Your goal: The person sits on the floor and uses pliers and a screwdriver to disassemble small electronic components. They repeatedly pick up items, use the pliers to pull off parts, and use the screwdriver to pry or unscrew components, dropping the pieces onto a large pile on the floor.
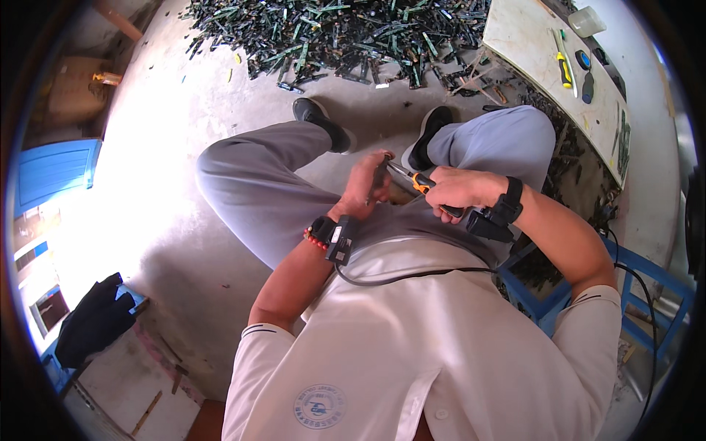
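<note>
My left hand (pixel 360 188) is closed around a dark, narrow strip-like piece (pixel 379 175), held up between my knees. Its exact kind is too small to make out. In my right hand (pixel 463 188) is a screwdriver (pixel 422 182) with an orange and black handle, gripped in a fist. The metal shaft points left, and its tip meets or nearly meets the dark piece; actual contact cannot be made out. Both hands are above my lap, close together.
A large heap of dark and green strip-like pieces (pixel 331 37) covers the floor ahead. At the right, a pale board table (pixel 537 55) carries a yellow-handled screwdriver (pixel 564 70), a dark-handled tool (pixel 587 87) and a translucent cup (pixel 587 22). A black cable (pixel 412 275) crosses my lap.
</note>
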`<act>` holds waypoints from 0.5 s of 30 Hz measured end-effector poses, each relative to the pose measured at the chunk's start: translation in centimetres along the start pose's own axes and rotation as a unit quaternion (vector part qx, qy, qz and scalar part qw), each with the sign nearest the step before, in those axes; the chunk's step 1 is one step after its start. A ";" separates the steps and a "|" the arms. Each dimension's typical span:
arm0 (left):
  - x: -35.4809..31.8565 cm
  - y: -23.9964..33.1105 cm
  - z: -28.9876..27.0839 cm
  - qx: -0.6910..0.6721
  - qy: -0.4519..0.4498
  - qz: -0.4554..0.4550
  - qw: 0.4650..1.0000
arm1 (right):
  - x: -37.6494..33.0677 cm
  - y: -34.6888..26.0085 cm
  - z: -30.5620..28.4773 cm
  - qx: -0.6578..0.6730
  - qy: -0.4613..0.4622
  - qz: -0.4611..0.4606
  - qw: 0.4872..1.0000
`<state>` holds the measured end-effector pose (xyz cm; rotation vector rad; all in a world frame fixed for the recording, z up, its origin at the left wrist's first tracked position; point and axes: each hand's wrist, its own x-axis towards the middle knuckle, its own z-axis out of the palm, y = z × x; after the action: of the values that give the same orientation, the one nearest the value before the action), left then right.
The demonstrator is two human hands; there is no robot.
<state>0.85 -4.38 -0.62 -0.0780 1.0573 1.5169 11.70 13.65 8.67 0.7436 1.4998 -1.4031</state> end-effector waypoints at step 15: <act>-0.1 0.0 -0.2 -0.018 0.024 -0.021 0.999 | 1.4 1.0 0.8 0.107 0.020 -0.004 0.994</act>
<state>0.79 -4.58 -0.62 -0.1614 1.0595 1.5025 12.22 12.77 7.07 0.9026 1.3973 -1.5795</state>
